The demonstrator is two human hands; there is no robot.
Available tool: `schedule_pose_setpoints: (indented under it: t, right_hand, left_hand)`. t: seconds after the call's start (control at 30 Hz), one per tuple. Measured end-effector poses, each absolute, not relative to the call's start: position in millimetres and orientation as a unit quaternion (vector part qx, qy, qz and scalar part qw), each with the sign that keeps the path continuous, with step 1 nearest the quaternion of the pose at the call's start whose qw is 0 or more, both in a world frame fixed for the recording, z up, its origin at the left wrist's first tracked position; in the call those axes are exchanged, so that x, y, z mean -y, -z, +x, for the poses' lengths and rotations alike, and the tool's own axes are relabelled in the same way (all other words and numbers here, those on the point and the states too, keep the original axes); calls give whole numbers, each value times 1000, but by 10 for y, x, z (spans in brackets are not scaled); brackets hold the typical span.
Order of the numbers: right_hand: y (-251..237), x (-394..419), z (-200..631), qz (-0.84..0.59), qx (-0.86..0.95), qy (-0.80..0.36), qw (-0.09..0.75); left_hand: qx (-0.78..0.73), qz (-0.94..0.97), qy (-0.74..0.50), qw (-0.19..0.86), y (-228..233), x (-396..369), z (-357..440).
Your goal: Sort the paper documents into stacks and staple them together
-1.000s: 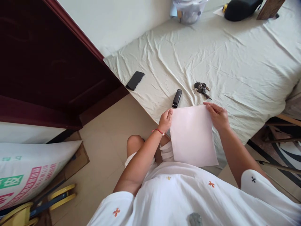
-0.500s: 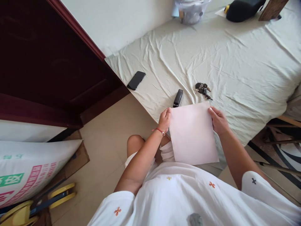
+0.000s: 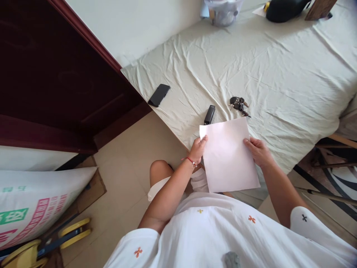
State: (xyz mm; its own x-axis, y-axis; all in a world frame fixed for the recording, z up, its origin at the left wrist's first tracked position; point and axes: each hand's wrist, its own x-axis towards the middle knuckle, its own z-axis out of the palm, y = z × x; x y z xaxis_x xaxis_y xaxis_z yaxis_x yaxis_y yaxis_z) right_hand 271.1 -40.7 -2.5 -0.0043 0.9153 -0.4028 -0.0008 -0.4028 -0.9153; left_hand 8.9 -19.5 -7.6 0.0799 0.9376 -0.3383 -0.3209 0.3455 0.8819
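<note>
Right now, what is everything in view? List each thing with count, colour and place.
sheet of paper: one, white, held over the near edge of the bed
stapler: one, black, on the bedsheet just beyond the paper's far left corner
keys: one bunch, dark, on the bedsheet right of the stapler
phone: one, black, near the bed's left edge
bedsheet: one, pale green, wrinkled, covering the bed
container: one, clear, far end of the bed
black object: one, top right, cannot identify
sack: one, white with green and pink print, floor at left
left hand: grips the paper's left edge; red string on the wrist
right hand: grips the paper's right edge
</note>
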Motion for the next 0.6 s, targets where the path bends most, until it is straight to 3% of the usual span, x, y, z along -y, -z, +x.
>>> schedule_pose_setpoints:
  t: [0.3,0.6]
  right_hand:
    - [22,363,2721,-595,383,-608,360]
    - [40,332,2698,-613,358,-607,358]
  left_hand:
    - [-558,288,-506,591,59,31,13]
    - [-642,304,-437,552,5,-380,-34]
